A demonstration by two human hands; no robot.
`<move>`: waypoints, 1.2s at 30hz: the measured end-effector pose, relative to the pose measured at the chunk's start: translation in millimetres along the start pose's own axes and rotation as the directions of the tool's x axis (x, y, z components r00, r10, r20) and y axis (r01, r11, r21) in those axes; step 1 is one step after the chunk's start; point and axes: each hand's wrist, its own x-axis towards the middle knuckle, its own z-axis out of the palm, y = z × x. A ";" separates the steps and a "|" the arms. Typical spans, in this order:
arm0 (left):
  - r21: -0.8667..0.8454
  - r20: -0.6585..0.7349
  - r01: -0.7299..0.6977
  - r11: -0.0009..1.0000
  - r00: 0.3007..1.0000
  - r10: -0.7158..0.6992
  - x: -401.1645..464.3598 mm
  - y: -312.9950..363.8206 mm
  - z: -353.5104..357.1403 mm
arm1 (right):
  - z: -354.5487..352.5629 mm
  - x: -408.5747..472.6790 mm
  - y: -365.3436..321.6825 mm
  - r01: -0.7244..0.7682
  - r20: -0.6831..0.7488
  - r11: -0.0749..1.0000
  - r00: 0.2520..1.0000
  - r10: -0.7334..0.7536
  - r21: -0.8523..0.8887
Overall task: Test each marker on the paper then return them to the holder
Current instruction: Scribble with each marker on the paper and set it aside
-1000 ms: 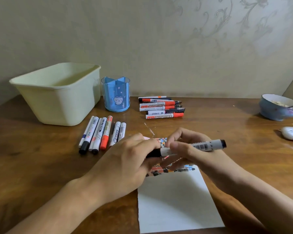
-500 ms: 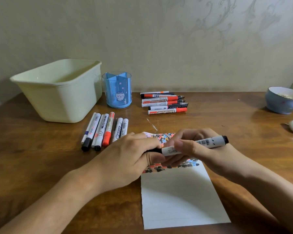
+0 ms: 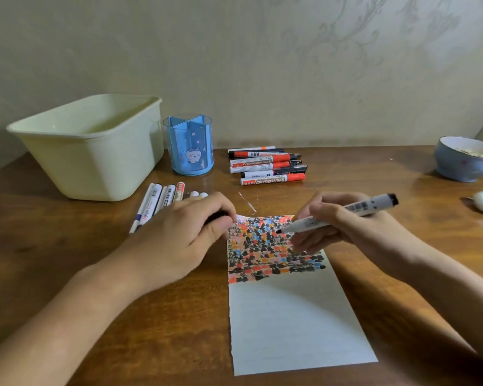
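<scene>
Uncapped marker [image 3: 338, 215] tip poised over paper [image 3: 290, 316].
Right hand [image 3: 354, 227] grips barrel, axis slanting tip-left; left hand [image 3: 184, 235] clenches dark cap.

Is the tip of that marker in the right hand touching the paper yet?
Cannot tell. In the head view the marker, held by the right hand, has its tip over the paper's coloured patch, but neither contact nor gap shows plainly.

uncapped white marker [image 3: 343, 215] slants tip-down over the scribbled top of the paper [image 3: 290, 316]; blue holder [image 3: 188, 144] upright behind.
</scene>
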 end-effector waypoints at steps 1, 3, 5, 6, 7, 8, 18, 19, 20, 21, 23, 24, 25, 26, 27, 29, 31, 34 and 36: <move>0.048 0.002 -0.004 0.999 1.000 0.004 -0.1 -0.6 1.6 | 1.5 -0.1 0.1 -0.008 -0.003 1.000 1.000 0.008 -0.011; 0.123 0.019 -0.033 0.992 0.999 0.031 -0.3 -2.8 4.7 | 4.4 0.8 0.2 -0.011 -0.009 0.999 1.000 0.011 -0.049; 0.161 0.081 -0.051 0.986 0.996 0.039 -1.9 -3.6 7.1 | 5.9 1.5 2.8 -0.017 0.002 0.998 1.000 0.017 -0.054; 0.190 0.132 -0.058 0.980 0.991 0.033 -2.4 -3.6 7.2 | 6.6 1.4 4.0 -0.017 0.013 0.999 1.000 0.017 -0.042; 0.226 0.192 -0.057 0.972 0.981 0.013 -3.0 -2.9 6.9 | 7.5 1.2 5.4 -0.009 0.027 0.999 1.000 0.011 -0.038; 0.268 0.258 -0.051 0.962 0.966 -0.020 -3.6 -3.5 6.9 | 8.5 0.9 7.0 0.006 0.042 0.999 0.999 -0.004 -0.054; 0.468 0.383 -0.029 0.883 0.907 -0.173 -4.1 -0.5 10.0 | 16.4 1.9 16.3 0.077 0.075 0.986 0.995 -0.067 -0.149; 0.469 0.379 -0.025 0.883 0.908 -0.176 -4.0 -0.5 10.5 | 17.3 1.6 16.6 0.079 0.078 0.986 0.995 -0.068 -0.149; 0.473 0.378 -0.022 0.881 0.908 -0.180 -3.8 -0.3 10.9 | 18.4 1.2 17.0 0.084 0.079 0.985 0.994 -0.072 -0.152; 0.476 0.377 -0.020 0.879 0.907 -0.184 -3.7 -0.3 11.4 | 19.4 1.3 17.9 0.092 0.078 0.982 0.994 -0.081 -0.162; 0.477 0.376 -0.014 0.879 0.907 -0.190 -3.4 -0.1 12.3 | 21.1 0.5 18.5 0.106 0.057 0.976 0.994 -0.097 -0.188; 0.477 0.375 -0.012 0.879 0.907 -0.191 -3.3 -0.4 12.9 | 22.0 -0.2 18.6 0.110 0.045 0.974 0.994 -0.103 -0.200; 0.478 0.374 -0.012 0.878 0.908 -0.191 -3.3 -0.2 12.9 | 22.9 -0.6 19.0 0.114 0.035 0.969 0.993 -0.110 -0.218; 0.481 0.373 -0.013 0.877 0.908 -0.191 -3.4 -0.1 13.1 | 24.2 -1.3 18.6 0.115 0.027 0.964 0.993 -0.112 -0.239; 0.483 0.370 -0.012 0.876 0.909 -0.191 -3.2 0.0 13.2 | 25.6 -1.5 18.9 0.112 0.019 0.961 0.994 -0.111 -0.253; 0.486 0.363 -0.011 0.874 0.912 -0.191 -3.5 0.4 13.6 | 28.9 -1.9 19.1 0.105 0.000 0.963 0.994 -0.108 -0.250; 0.490 0.354 -0.019 0.871 0.918 -0.179 -3.4 0.5 14.3 | 30.5 -1.8 19.9 0.093 -0.015 0.965 0.995 -0.100 -0.245; 0.488 0.353 -0.021 0.873 0.919 -0.175 -3.5 0.3 14.9 | 29.6 -1.7 22.2 0.075 -0.018 0.960 0.996 -0.083 -0.269; 0.486 0.353 -0.021 0.873 0.919 -0.175 -3.7 0.4 15.0 | 29.2 -1.7 23.4 0.067 -0.019 0.959 0.997 -0.076 -0.277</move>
